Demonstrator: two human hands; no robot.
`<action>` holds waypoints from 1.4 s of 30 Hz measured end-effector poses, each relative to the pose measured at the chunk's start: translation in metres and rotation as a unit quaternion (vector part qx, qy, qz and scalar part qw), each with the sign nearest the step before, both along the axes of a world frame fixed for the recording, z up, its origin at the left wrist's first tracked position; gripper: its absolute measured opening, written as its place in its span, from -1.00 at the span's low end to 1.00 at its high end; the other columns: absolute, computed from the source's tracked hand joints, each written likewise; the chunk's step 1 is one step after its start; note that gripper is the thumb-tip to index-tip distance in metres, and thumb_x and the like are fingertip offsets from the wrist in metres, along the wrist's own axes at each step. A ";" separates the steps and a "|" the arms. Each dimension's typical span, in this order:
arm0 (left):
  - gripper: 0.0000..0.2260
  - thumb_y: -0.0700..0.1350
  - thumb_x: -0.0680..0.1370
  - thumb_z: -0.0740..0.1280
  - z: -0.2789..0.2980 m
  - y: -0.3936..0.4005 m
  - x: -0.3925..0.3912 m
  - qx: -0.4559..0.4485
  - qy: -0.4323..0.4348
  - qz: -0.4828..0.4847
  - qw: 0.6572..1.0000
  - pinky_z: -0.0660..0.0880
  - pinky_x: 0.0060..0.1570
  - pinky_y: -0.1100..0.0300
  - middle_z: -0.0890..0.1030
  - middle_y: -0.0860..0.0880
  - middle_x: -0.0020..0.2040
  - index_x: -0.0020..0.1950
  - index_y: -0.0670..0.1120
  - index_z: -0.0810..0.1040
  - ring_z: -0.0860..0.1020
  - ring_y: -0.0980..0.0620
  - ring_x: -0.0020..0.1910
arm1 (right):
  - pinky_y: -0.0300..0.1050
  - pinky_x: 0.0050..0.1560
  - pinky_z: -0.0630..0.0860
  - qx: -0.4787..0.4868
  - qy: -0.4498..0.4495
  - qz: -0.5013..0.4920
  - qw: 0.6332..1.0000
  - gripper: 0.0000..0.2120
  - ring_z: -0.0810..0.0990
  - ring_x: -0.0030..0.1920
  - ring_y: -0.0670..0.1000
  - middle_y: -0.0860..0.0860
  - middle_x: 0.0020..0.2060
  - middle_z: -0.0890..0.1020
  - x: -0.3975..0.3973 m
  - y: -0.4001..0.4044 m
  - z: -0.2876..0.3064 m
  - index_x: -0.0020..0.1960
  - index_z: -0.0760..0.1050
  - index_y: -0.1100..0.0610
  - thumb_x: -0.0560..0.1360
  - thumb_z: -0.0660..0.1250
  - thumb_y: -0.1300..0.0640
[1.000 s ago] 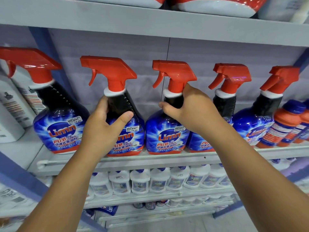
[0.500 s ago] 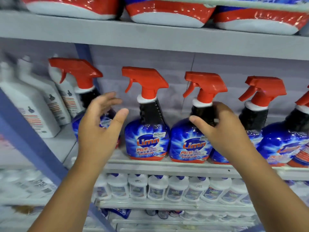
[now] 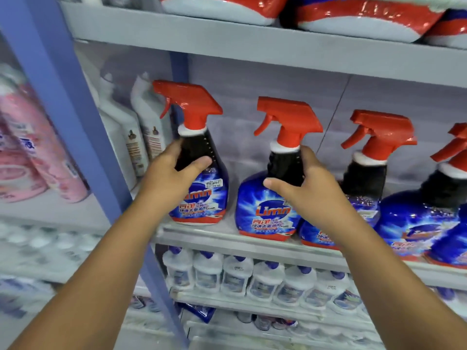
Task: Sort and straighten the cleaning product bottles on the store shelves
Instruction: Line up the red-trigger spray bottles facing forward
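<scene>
**Gripping two spray bottles at the neck**

Holding the leftmost spray bottle [image 3: 199, 178], your left hand [image 3: 171, 183] curls round its black neck, thumb across the front. Your right hand [image 3: 310, 190] wraps the neck of the second spray bottle [image 3: 267, 210] the same way, thumb pointing left across the dark plastic. Both bottles stand upright at the front edge of the grey shelf [image 3: 227, 238], a gap apart.

Just right of your right hand stands a third spray bottle [image 3: 366, 173], its lower body partly hidden by your wrist, and more of the same crowd the right edge. Just left of your left hand stand white bottles [image 3: 131, 137] with angled necks. A blue upright post [image 3: 63, 92] crosses in front of them, and blurred pink bottles [image 3: 30, 152] lie beyond it.

The sprayers are glossy: red angular trigger heads, white collars, ribbed black necks, rounded blue bodies with shiny labels. Below, a row of small white jugs [image 3: 235, 276] with blue caps fills the lower shelf. Above, red-and-white pouches [image 3: 353, 18] sit wrapped in crinkly film.
</scene>
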State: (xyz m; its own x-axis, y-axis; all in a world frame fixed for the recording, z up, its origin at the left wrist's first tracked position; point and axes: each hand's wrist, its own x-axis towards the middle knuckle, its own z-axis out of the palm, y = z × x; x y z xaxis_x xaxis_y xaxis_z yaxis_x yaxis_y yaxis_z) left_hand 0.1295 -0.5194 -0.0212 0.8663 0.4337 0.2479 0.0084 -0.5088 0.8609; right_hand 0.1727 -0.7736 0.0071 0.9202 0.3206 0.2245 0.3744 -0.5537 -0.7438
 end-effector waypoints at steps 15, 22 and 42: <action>-0.74 0.11 0.54 0.45 -0.009 -0.010 -0.008 -0.053 -0.033 -0.068 0.996 0.61 0.07 0.10 0.69 0.24 0.04 0.21 0.25 0.55 0.65 0.26 0.02 | -0.58 -0.18 0.41 0.014 -0.012 -0.035 0.999 -0.59 0.55 -0.03 -0.41 -0.28 -0.02 0.62 0.000 -0.002 -0.007 0.24 0.42 -0.16 0.48 0.51 -0.04; -0.71 0.15 0.53 0.46 -0.009 -0.009 -0.009 -0.054 -0.033 -0.072 0.995 0.63 0.12 -0.05 0.69 0.23 0.07 0.23 0.27 0.54 0.66 0.21 0.05 | -0.51 -0.19 0.42 0.012 -0.005 -0.024 1.000 -0.60 0.54 -0.04 -0.40 -0.30 -0.01 0.59 -0.002 -0.002 -0.004 0.21 0.38 -0.21 0.49 0.50 -0.05; -0.84 0.05 0.54 0.41 -0.017 -0.127 -0.046 0.003 -0.216 -0.100 0.971 0.48 0.21 0.20 0.62 0.09 0.07 0.09 0.18 0.51 0.61 0.05 0.13 | -0.18 0.02 0.60 0.154 -0.095 -0.140 0.973 -0.90 0.69 0.00 -0.04 -0.03 -0.03 0.72 -0.049 -0.144 -0.010 0.07 0.63 0.05 0.57 0.42 0.17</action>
State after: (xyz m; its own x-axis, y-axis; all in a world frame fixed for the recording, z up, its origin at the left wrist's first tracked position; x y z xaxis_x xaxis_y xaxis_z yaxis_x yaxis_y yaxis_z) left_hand 0.0839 -0.6463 -0.0381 0.7475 0.2656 0.6088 -0.4520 -0.4682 0.7593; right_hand 0.1236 -0.9175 -0.0027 0.8940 -0.0466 0.4457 0.3883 -0.4158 -0.8224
